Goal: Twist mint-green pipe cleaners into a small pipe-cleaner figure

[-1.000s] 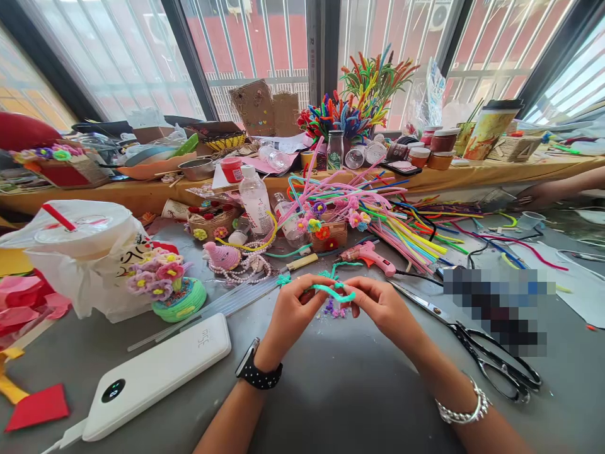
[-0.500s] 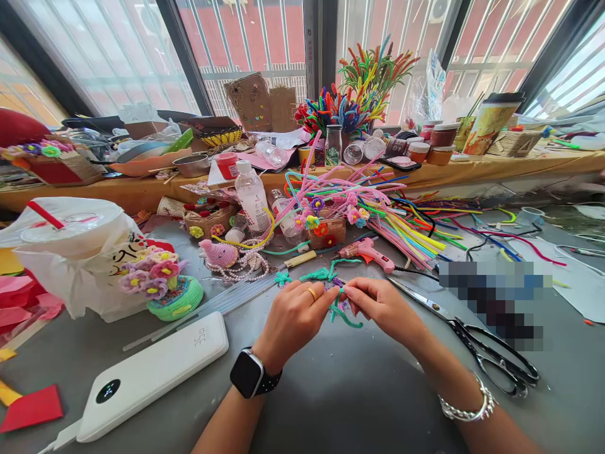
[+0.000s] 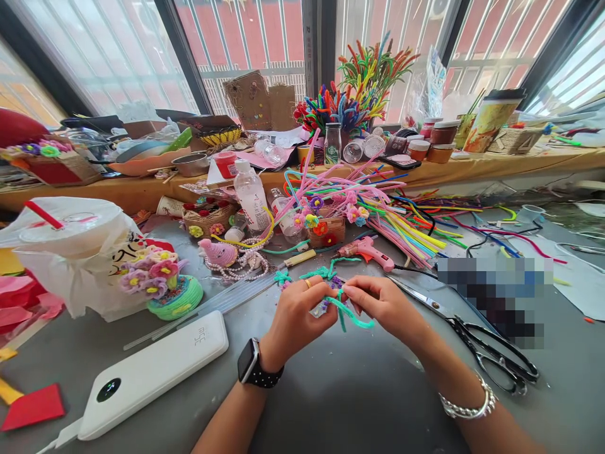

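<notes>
A bent teal pipe cleaner [image 3: 352, 313] is pinched between my two hands above the grey table, its loose ends curving down and to the right. My left hand [image 3: 300, 315], with a ring and a watch, grips it between thumb and forefinger. Fingertips of my right hand [image 3: 385, 306] press together on the same piece near a small knot or loop. Just behind the hands lie more teal twisted pieces [image 3: 319, 273] and some purple bits, partly hidden by my fingers. A pink hot glue gun [image 3: 367, 252] rests beyond my right hand.
Large scissors [image 3: 466, 328] lie right of my right forearm. A white power bank [image 3: 155, 375] and a bagged drink cup [image 3: 70, 246] stand left. Pipe cleaners [image 3: 406, 236] spread behind the glue gun, near a plastic bottle [image 3: 251, 195]. A crowded ledge [image 3: 283, 180] runs along the windows.
My left hand has turned a little, its thumb now lower and apart from the right fingertips. The teal pipe cleaner's loose end has swung up and to the right, showing more of its loop.
</notes>
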